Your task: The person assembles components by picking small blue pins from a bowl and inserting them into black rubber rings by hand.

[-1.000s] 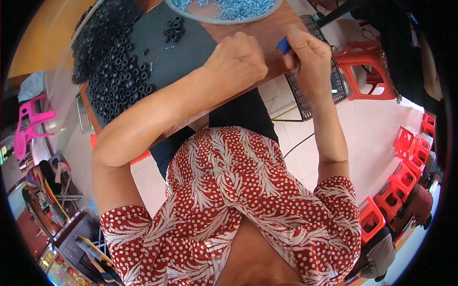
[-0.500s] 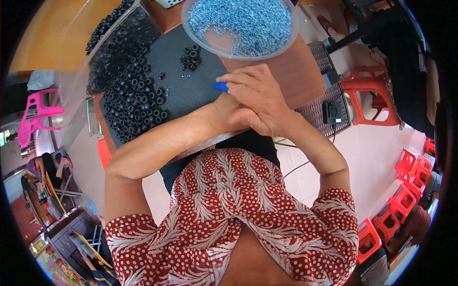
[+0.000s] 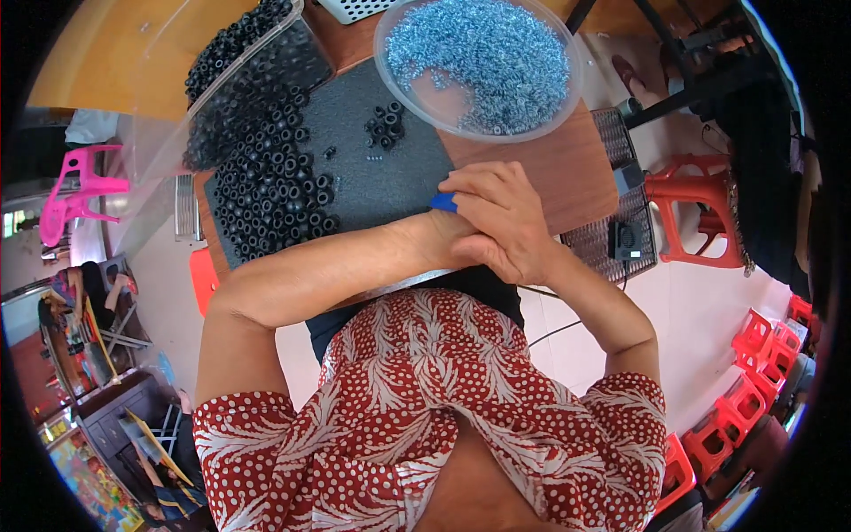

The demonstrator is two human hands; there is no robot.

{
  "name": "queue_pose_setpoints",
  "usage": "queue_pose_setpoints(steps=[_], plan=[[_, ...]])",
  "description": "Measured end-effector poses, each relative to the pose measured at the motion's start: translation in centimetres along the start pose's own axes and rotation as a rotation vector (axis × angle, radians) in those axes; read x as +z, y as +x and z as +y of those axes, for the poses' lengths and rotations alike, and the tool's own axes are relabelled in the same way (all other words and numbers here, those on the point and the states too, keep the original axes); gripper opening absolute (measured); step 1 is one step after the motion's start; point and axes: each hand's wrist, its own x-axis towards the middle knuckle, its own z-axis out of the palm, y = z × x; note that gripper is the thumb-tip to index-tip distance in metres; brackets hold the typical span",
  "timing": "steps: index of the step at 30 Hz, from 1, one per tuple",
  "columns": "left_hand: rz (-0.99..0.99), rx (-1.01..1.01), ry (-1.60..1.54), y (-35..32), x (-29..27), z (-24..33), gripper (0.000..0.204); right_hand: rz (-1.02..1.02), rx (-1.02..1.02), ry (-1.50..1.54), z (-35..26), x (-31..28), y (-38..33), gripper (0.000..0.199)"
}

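Blue tool (image 3: 443, 202) peeks from clasped hands; right hand (image 3: 501, 222) covers left.

Right hand (image 3: 501, 222) hides left hand's fingers.

Blue piece (image 3: 442, 202): we see a small blue object, only its tip showing, pinched under the right hand (image 3: 501, 222) at the near edge of the dark mat (image 3: 390, 182).
Shape: we cannot tell; mostly hidden.
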Motion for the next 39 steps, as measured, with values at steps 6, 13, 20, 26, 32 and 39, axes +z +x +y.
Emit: queue_pose_setpoints(steps=[6, 13, 20, 26, 32, 39], plan=[[-0.025, 0.058, 0.028, 0.5, 0.3, -0.7, 0.011, -0.014, 0.004, -0.039, 1.3, -0.2, -0.7, 0.043], [-0.436, -0.168, 0.185, 1.0, -0.7, -2.2, 0.019, 0.233, 0.186, -0.062, 0.6, -2.1, -0.3, 0.044], [0.109, -1.166, -1.027, 1.7, -5.8, 1.0, 0.023, 0.318, 0.261, -0.077, 0.2, -1.9, -0.5, 0.042], [0.391, -1.241, -1.203, 0.0, -6.0, 2.1, 0.021, 0.332, 0.121, -0.144, -0.2, 0.0, 1.4, 0.039], [0.478, -1.291, -1.344, -0.2, -6.0, 3.2, 0.021, 0.302, 0.047, -0.289, -0.3, 1.1, 2.2, 0.032], [0.411, -1.314, -1.252, -1.0, -6.9, 3.3, 0.02, 0.236, 0.028, -0.193, -0.1, 1.5, 2.0, 0.025]])
